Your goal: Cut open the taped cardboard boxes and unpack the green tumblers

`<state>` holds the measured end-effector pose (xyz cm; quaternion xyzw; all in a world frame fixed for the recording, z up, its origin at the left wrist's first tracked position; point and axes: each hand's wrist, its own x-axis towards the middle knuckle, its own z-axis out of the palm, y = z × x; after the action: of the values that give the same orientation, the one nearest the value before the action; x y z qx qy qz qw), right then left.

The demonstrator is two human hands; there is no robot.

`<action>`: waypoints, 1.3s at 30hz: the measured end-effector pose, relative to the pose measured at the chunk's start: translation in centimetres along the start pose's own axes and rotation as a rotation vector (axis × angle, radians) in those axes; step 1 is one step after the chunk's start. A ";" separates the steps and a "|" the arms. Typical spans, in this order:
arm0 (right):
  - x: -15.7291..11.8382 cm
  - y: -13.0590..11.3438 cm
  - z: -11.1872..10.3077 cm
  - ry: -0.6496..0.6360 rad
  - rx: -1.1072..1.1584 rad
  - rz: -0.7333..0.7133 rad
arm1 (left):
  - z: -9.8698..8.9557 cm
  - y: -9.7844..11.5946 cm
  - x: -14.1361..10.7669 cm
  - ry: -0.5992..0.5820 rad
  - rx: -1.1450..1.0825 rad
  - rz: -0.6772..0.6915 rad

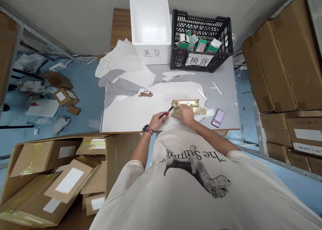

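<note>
My left hand (pixel 156 121), with a watch and a patterned band at its wrist, is closed around a red and black utility knife (pixel 164 115). The knife's tip points at the left end of a small cardboard box (pixel 197 111) with shiny tape on it. That box lies near the front edge of the white-covered table (pixel 125 112). My right hand (pixel 186 114) grips the box from above, fingers bent over its middle. A thin green strip shows beside those fingers; what it belongs to is too small to tell.
A white foam bin (pixel 157 53) and a black crate (pixel 201 67) with green-and-white boxes stand at the back. A phone (pixel 218 118) lies on the right. A large carton (pixel 120 156) of parcels is at lower left; stacked cartons (pixel 274 65) line the right side.
</note>
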<state>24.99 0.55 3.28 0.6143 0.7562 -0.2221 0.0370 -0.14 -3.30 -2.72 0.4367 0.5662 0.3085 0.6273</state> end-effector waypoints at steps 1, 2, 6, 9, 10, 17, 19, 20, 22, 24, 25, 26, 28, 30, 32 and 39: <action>-0.1 0.1 0.0 0.007 -0.003 -0.016 | 0.0 0.0 -0.1 -0.011 0.021 0.014; -0.2 0.2 -0.1 0.013 -0.004 -0.025 | 0.1 0.0 -0.1 -0.018 0.037 0.025; -0.7 0.6 -0.3 0.018 0.007 -0.024 | 0.3 0.1 -0.1 -0.046 0.084 0.038; -1.0 1.0 -0.2 0.028 0.023 -0.039 | 0.5 0.1 -0.2 -0.129 0.112 0.006; -1.0 1.2 -0.1 0.036 0.030 -0.045 | 0.6 0.1 -0.3 -0.165 0.115 -0.018; -0.9 2.3 1.5 0.111 0.078 -0.102 | -1.3 -0.1 -1.6 -0.302 0.062 -0.224; -1.0 2.9 1.9 0.147 0.064 -0.094 | -2.5 -0.2 -2.0 -0.296 0.058 -0.241; -1.1 3.3 2.0 0.167 0.050 -0.078 | -3.1 -0.3 -2.1 -0.267 0.050 -0.241; -1.3 4.2 2.3 0.198 0.011 -0.043 | -4.1 -0.5 -2.2 -0.159 0.016 -0.230; -1.5 5.1 2.6 0.198 -0.026 -0.038 | -4.6 -0.7 -2.1 -0.021 -0.030 -0.207; -1.5 5.5 2.7 0.190 -0.041 -0.048 | -4.6 -0.8 -1.9 0.043 -0.057 -0.198; -1.4 5.8 2.8 0.182 -0.050 -0.062 | -4.5 -0.8 -1.7 0.101 -0.085 -0.190; -1.1 6.2 3.0 0.174 -0.052 -0.080 | -3.9 -0.7 -1.1 0.185 -0.130 -0.171; -0.6 6.3 2.9 0.183 -0.022 -0.072 | -2.8 -0.4 -0.5 0.214 -0.140 -0.124; -0.3 6.0 2.7 0.210 0.037 -0.059 | -1.2 0.1 0.3 0.217 -0.116 -0.037; -0.5 3.6 2.0 0.300 0.369 -0.187 | 6.0 2.6 3.5 0.236 -0.210 0.183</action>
<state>28.06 -0.20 0.59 0.5640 0.7534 -0.2654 -0.2092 6.56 -0.33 -2.09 0.3796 0.5583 0.4708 0.5680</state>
